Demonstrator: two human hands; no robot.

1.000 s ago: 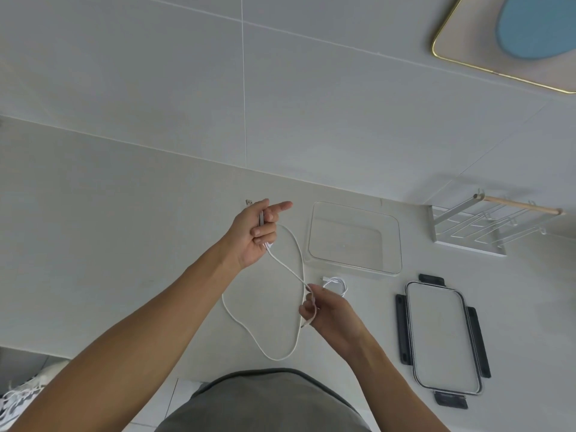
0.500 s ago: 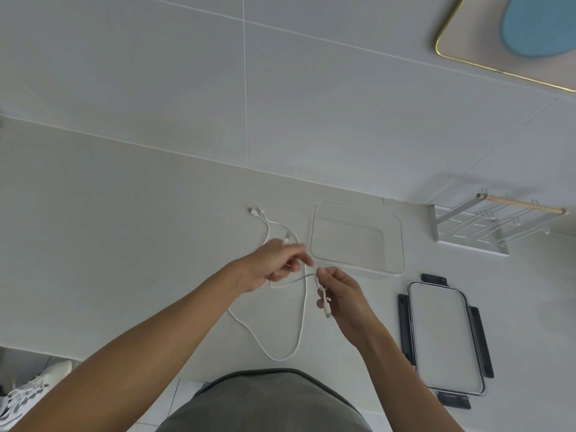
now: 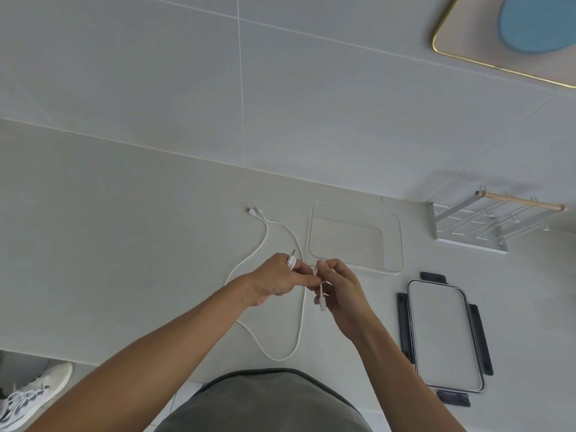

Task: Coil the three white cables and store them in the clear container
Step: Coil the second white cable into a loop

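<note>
Moved: my hands have come together since 0.5 s ago; the short cable now spans both, and my left hand has slid right to meet my right.
Near edge: my grey top fills the bottom; a white sneaker [image 3: 29, 391] sits on the floor at near left.
Lid: the clear lid with dark clips [image 3: 445, 336] lies flat at near right, well apart from my hands.
Long cable [image 3: 282, 353]: loose on the counter [image 3: 93, 244], looped near me, its 2 plugs lying far left of the container.
Left hand [image 3: 274, 280]: fingers curled, pinching the short white cable [image 3: 321, 296] with a plug poking out at the knuckles.
Right hand [image 3: 343, 291]: fingers curled, pinching the same cable; 1 plug hangs down.
Clear container [image 3: 400, 244]: open on the counter, just beyond my right hand, no cables inside.
Rack: a white wire rack with a wooden bar [image 3: 486, 221] stands far right.
</note>
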